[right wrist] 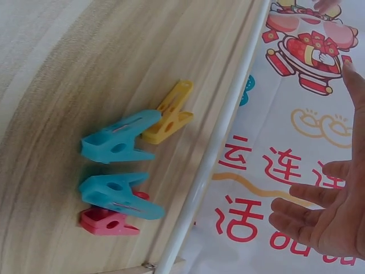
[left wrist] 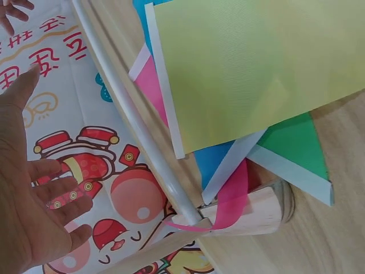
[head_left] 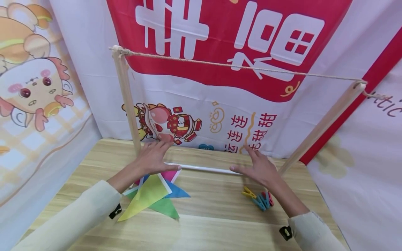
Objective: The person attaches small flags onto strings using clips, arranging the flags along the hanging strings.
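Note:
My left hand (head_left: pixel 155 157) hovers with spread fingers by the left wooden post (head_left: pixel 128 101), holding nothing. Likewise holding nothing, my right hand (head_left: pixel 259 169) is stretched out near the right wooden post (head_left: pixel 326 123). A string (head_left: pixel 201 62) runs between the tops of the posts, and a white rod (head_left: pixel 207 169) joins them low down. Below my left hand lies a pile of triangular pennants: yellow (head_left: pixel 149 193), blue (head_left: pixel 179 191), green (head_left: pixel 166 208) and pink (head_left: pixel 169 175). Near my right wrist are clothespins, one yellow (right wrist: pixel 171 114), two blue (right wrist: pixel 120 137) and one pinkish red (right wrist: pixel 108 221).
The wooden tabletop (head_left: pixel 213 223) backs onto a hanging cloth (head_left: pixel 201 94) printed with red and white designs. Another printed cloth (head_left: pixel 34 87) hangs at the left. Both posts stand near the table's back edge.

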Available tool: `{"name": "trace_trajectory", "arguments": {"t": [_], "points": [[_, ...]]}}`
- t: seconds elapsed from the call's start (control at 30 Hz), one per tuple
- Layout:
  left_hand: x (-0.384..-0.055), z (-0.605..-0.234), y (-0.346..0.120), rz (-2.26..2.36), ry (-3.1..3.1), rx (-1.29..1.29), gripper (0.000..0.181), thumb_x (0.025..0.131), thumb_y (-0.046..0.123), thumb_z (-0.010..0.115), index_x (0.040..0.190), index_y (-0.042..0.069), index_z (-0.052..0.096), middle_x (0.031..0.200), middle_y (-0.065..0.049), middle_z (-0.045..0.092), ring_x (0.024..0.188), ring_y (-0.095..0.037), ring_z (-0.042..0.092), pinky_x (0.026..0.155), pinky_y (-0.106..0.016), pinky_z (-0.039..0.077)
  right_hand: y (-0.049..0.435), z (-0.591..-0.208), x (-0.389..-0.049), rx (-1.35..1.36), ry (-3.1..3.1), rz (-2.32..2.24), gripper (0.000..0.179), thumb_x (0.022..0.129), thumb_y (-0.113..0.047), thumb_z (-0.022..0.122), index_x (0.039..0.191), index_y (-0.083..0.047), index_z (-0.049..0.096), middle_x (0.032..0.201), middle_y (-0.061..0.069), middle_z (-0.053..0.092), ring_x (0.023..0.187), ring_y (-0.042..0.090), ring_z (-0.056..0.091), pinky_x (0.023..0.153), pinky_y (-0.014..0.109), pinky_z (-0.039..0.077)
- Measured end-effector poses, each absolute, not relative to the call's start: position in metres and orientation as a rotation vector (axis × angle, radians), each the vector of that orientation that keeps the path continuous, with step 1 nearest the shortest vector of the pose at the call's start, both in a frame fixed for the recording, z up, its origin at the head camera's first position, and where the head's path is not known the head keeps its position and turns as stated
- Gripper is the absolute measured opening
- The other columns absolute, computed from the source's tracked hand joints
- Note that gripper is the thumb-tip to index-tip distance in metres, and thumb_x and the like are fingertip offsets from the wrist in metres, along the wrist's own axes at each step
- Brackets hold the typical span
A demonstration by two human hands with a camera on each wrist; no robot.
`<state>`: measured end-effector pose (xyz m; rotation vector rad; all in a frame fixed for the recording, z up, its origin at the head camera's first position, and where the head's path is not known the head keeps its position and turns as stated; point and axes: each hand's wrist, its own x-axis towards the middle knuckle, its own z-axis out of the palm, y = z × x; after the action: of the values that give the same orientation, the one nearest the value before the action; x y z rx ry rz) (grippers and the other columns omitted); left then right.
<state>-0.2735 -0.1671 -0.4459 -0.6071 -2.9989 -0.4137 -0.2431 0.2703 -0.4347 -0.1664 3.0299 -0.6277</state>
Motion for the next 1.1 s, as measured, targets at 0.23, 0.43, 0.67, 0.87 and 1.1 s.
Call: {"name": "trace_trajectory", "arguments": {"t": [0.23, 0.43, 0.67, 0.87, 1.1], "points": [[-0.270, -0.451, -0.170, -0.407, -3.029, -0.604, 0.112, 0.083, 0.084, 0.080, 0.167, 0.014, 0.055, 0.171, -0.018, 0.055, 0.154, -0.051, 0.053, 0.131, -0.076, 0.034, 0.271, -0.440, -0.239, -0.205, 3.043, -0.580, 0.119, 0.087, -0.097, 0.063, 0.179, -0.029, 0.032, 0.182, 0.025, 0.036, 0.163, 0.060, 0.039, 0.118, 0.087, 0.042], [-0.268, -0.455, -0.173, -0.416, -3.029, -0.607, 0.108, 0.085, 0.081, 0.081, 0.164, 0.012, 0.058, 0.169, -0.020, 0.058, 0.155, -0.051, 0.052, 0.130, -0.076, 0.035, 0.272, -0.442, -0.237, -0.225, 3.059, -0.554, 0.116, 0.087, -0.097, 0.063, 0.176, -0.026, 0.041, 0.181, 0.023, 0.039, 0.163, 0.056, 0.041, 0.117, 0.088, 0.042], [-0.266, -0.459, -0.178, -0.436, -3.044, -0.613, 0.103, 0.086, 0.079, 0.082, 0.160, 0.010, 0.062, 0.163, -0.021, 0.062, 0.148, -0.049, 0.058, 0.127, -0.075, 0.038, 0.274, -0.447, -0.233, -0.213, 3.033, -0.515, 0.118, 0.086, -0.099, 0.063, 0.170, -0.016, 0.051, 0.179, 0.025, 0.042, 0.160, 0.055, 0.046, 0.116, 0.084, 0.047], [-0.264, -0.461, -0.180, -0.435, -3.068, -0.629, 0.091, 0.087, 0.067, 0.089, 0.153, 0.010, 0.067, 0.156, -0.021, 0.067, 0.143, -0.047, 0.063, 0.120, -0.071, 0.046, 0.277, -0.453, -0.231, -0.218, 3.005, -0.501, 0.114, 0.088, -0.096, 0.064, 0.167, -0.014, 0.055, 0.173, 0.029, 0.048, 0.155, 0.058, 0.051, 0.115, 0.083, 0.049], [-0.262, -0.467, -0.185, -0.413, -3.070, -0.688, 0.070, 0.086, 0.051, 0.096, 0.140, 0.011, 0.075, 0.143, -0.018, 0.074, 0.130, -0.041, 0.069, 0.114, -0.068, 0.052, 0.277, -0.457, -0.224, -0.243, 2.984, -0.516, 0.110, 0.089, -0.094, 0.066, 0.163, -0.013, 0.059, 0.169, 0.028, 0.055, 0.155, 0.055, 0.052, 0.119, 0.079, 0.048]]}}
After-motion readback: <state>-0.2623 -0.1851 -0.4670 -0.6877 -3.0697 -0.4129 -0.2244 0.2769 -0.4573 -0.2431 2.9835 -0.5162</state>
